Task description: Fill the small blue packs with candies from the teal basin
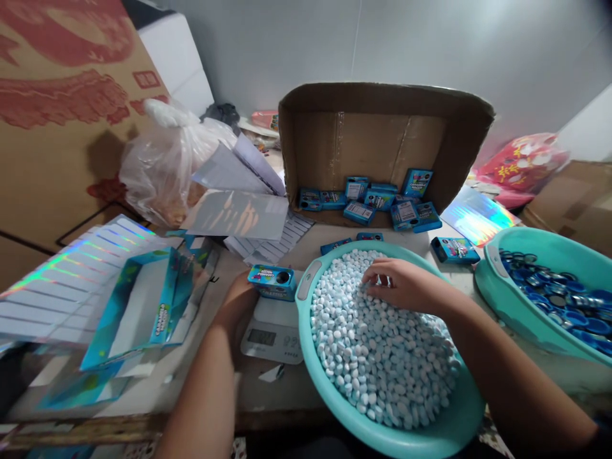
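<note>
My left hand (245,288) is at the left end of a small blue candy box (272,290) with a dark round spot on its top. The fingers are mostly hidden behind the box, which they seem to grip. The box is over a white digital scale (277,341), whose display is too blurred to read. My right hand (392,280) reaches into a turquoise basin (313,370) full of small white and pale blue candies (382,363). Its fingers are curled down and pinched together at the candies' surface, the tips partly hidden.
Several filled-looking blue boxes lie in a tipped cardboard carton (368,140) at the back. Another turquoise basin (497,287) holds blue round tins (564,293). On the left are an open blue display box (165,319), label sheets (71,274) and a plastic bag (162,166).
</note>
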`<state>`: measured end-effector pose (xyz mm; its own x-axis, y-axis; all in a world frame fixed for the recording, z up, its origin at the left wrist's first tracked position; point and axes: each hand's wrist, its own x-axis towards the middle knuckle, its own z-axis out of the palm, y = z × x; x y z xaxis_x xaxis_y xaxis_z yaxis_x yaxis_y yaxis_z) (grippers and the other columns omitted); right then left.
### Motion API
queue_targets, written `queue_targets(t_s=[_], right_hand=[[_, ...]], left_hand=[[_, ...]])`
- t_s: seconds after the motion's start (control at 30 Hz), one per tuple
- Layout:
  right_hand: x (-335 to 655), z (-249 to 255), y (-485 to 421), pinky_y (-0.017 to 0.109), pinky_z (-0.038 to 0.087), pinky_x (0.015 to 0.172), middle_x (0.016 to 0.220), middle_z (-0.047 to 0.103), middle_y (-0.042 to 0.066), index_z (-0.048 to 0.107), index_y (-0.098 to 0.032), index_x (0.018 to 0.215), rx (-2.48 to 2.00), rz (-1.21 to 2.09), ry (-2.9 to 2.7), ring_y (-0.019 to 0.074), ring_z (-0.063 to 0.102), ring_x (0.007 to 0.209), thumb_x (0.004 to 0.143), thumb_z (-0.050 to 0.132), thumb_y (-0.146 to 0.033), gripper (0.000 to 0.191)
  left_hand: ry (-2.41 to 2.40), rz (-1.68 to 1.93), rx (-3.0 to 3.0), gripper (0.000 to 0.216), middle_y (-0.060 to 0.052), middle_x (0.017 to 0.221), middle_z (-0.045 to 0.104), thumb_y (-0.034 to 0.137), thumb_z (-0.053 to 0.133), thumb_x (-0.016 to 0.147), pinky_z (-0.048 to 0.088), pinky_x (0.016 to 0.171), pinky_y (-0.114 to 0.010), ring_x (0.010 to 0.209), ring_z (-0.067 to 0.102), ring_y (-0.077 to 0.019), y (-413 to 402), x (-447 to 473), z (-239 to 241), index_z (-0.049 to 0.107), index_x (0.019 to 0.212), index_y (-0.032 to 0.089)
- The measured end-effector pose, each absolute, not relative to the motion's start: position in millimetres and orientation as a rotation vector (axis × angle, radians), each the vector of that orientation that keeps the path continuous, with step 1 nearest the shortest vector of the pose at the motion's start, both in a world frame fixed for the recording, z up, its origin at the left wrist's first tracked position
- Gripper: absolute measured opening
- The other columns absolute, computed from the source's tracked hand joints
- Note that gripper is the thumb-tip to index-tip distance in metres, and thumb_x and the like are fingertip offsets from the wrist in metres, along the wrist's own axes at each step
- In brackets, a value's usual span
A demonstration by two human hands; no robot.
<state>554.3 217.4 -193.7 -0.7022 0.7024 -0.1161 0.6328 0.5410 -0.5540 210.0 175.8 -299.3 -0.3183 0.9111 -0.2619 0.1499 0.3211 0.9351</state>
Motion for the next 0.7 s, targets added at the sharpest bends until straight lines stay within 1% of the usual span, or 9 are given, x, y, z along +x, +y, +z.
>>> queue_targets(t_s=[0.13, 0.27, 0.33, 0.4, 0.53, 0.6, 0.7], right_hand=[[557.0, -186.9, 214.7, 0.033, 0.047, 0.078, 0.104, 0.067, 0.007, 0.072, -0.022, 0.105, -1.167, 0.927, -2.655, 0.0228, 0.061, 0.092, 0.091, 0.069, -0.032, 0.019], [561.3, -178.0, 211.3, 0.033, 0.047, 0.076, 0.110, 0.065, 0.006, 0.072, -0.024, 0.113, -1.175, 1.004, -2.687, 0.0215, 0.061, 0.090, 0.082, 0.080, -0.043, 0.037], [562.9, -175.6, 210.5, 0.033, 0.047, 0.076, 0.110, 0.065, 0.005, 0.072, -0.024, 0.114, -1.165, 1.019, -2.704, 0.0213, 0.061, 0.089, 0.077, 0.085, -0.047, 0.045], [564.0, -175.0, 210.8, 0.032, 0.047, 0.076, 0.110, 0.065, 0.005, 0.073, -0.024, 0.113, -1.152, 1.019, -2.715, 0.0217, 0.061, 0.090, 0.074, 0.088, -0.047, 0.048], [565.3, -177.0, 213.4, 0.031, 0.046, 0.074, 0.108, 0.066, 0.005, 0.073, -0.023, 0.110, -1.117, 1.031, -2.702, 0.0205, 0.061, 0.088, 0.074, 0.088, -0.047, 0.046], [565.6, -178.0, 214.6, 0.031, 0.046, 0.073, 0.106, 0.066, 0.004, 0.073, -0.022, 0.109, -1.113, 1.041, -2.691, 0.0197, 0.061, 0.086, 0.074, 0.088, -0.046, 0.045], [565.8, -178.2, 215.2, 0.030, 0.045, 0.072, 0.106, 0.066, 0.004, 0.073, -0.021, 0.108, -1.127, 1.056, -2.687, 0.0188, 0.061, 0.084, 0.075, 0.088, -0.043, 0.042]], left_hand=[[1.708, 1.055, 1.054, 0.032, -0.009, 0.068, 0.072, 0.045, 0.076, 0.054, 0.057, 0.066, -0.040, 0.078, 0.069, -0.0328, 179.5, 200.0, -300.9, 0.068, 0.068, 0.017], [1.645, 1.021, 1.144, 0.034, -0.010, 0.078, 0.075, 0.045, 0.075, 0.057, 0.057, 0.077, -0.041, 0.086, 0.069, -0.0329, 181.3, 196.7, -299.0, 0.071, 0.075, 0.017], [1.625, 1.005, 1.180, 0.031, -0.011, 0.079, 0.076, 0.044, 0.076, 0.059, 0.057, 0.080, -0.042, 0.086, 0.069, -0.0320, 181.1, 196.9, -296.8, 0.072, 0.075, 0.017], [1.631, 0.993, 1.204, 0.028, -0.010, 0.076, 0.075, 0.043, 0.077, 0.058, 0.057, 0.078, -0.041, 0.081, 0.068, -0.0308, 180.2, 195.8, -294.3, 0.071, 0.071, 0.018], [1.666, 0.964, 1.214, 0.030, -0.008, 0.065, 0.072, 0.043, 0.081, 0.051, 0.056, 0.066, -0.041, 0.065, 0.065, -0.0289, 176.1, 187.9, -290.4, 0.071, 0.066, 0.019], [1.684, 0.952, 1.208, 0.031, -0.008, 0.064, 0.072, 0.044, 0.081, 0.050, 0.056, 0.063, -0.040, 0.063, 0.065, -0.0285, 172.8, 182.0, -289.1, 0.071, 0.065, 0.019], [1.723, 0.945, 1.188, 0.031, -0.009, 0.063, 0.072, 0.046, 0.080, 0.052, 0.056, 0.065, -0.040, 0.064, 0.065, -0.0288, 167.8, 172.5, -287.6, 0.070, 0.061, 0.019]])
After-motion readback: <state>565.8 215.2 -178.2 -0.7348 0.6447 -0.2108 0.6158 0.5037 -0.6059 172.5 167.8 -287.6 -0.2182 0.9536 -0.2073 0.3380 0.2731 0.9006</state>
